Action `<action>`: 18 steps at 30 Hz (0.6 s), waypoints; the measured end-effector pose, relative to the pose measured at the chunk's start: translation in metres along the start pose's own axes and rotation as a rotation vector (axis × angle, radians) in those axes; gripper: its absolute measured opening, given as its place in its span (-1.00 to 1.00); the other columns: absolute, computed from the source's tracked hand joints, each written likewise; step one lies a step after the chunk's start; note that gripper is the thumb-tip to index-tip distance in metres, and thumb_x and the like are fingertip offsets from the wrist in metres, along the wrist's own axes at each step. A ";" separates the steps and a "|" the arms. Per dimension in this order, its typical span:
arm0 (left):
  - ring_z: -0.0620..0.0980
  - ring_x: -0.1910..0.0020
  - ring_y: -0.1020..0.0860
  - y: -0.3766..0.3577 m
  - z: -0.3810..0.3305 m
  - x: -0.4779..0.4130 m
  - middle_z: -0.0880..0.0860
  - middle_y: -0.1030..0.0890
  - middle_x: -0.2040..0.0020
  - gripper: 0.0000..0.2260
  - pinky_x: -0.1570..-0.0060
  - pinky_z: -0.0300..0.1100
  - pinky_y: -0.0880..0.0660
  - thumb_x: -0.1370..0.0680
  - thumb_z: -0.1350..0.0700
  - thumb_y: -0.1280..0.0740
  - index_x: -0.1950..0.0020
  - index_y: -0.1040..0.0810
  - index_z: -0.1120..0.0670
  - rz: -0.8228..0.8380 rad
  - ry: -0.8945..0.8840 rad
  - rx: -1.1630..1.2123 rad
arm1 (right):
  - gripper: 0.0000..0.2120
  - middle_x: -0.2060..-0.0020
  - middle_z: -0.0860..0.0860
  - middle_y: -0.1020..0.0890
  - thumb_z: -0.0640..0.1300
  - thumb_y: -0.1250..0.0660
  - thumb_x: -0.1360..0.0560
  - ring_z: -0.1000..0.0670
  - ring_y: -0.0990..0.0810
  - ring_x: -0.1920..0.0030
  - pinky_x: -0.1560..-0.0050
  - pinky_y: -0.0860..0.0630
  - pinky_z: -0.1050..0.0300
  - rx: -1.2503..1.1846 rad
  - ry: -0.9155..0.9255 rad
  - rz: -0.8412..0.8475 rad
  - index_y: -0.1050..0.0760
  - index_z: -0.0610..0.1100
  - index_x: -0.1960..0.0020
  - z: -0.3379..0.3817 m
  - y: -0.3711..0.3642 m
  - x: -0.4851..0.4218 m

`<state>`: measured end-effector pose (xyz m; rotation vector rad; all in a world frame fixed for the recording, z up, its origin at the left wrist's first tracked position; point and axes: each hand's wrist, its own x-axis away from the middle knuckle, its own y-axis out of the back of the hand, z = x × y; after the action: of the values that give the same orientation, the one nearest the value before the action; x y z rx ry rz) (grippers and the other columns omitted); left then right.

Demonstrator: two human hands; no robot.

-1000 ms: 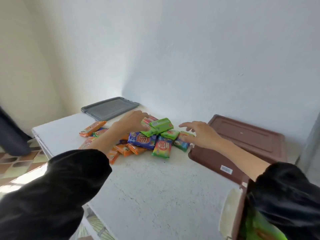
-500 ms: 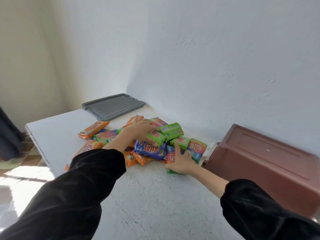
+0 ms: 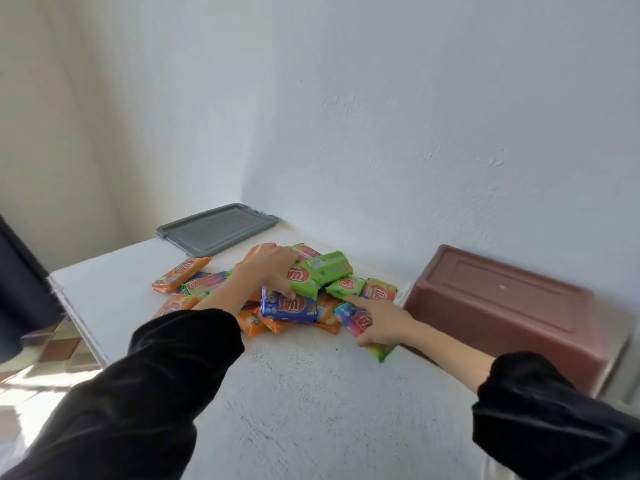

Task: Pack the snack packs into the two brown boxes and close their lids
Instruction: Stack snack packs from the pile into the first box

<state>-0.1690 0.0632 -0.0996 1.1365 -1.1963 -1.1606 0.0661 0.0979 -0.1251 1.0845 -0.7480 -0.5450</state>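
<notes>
A heap of snack packs lies on the white table: orange ones [image 3: 181, 274], a blue one [image 3: 288, 309], green ones [image 3: 329, 267] and multicoloured ones [image 3: 378, 291]. My left hand [image 3: 268, 273] rests on top of the heap with its fingers closed round a green pack [image 3: 302, 280]. My right hand [image 3: 379, 323] is at the heap's right side, gripping a multicoloured pack [image 3: 356, 320] whose end sticks out below the palm. A brown box [image 3: 502, 306] with its lid shut stands to the right, by the wall. Only this one brown box is in view.
A grey tray-like lid [image 3: 216, 228] lies flat at the table's far left corner, against the wall. The table's left edge [image 3: 74, 308] drops to a tiled floor. A dark object [image 3: 20, 289] stands off the left edge.
My right hand slid from the heap's front to its right side and closed on a multicoloured pack. My left hand stayed on the green pack. The view shifted slightly.
</notes>
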 end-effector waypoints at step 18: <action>-0.16 0.02 -0.45 0.111 -0.243 0.067 -0.16 -0.47 -0.06 -0.39 0.12 -0.35 -0.40 -0.30 -0.20 -0.48 -0.25 -0.39 -0.03 -0.134 -0.743 0.092 | -0.12 -0.22 0.16 -0.47 -0.11 -0.51 -0.32 0.09 -0.58 -0.04 -0.13 -0.52 0.13 -0.136 -0.150 -0.300 0.02 0.50 -0.24 -0.099 0.083 0.294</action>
<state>0.0796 0.0092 0.0059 0.8743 -1.7609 -1.7265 0.3328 -0.0243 0.0043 1.0420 -0.6705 -0.9279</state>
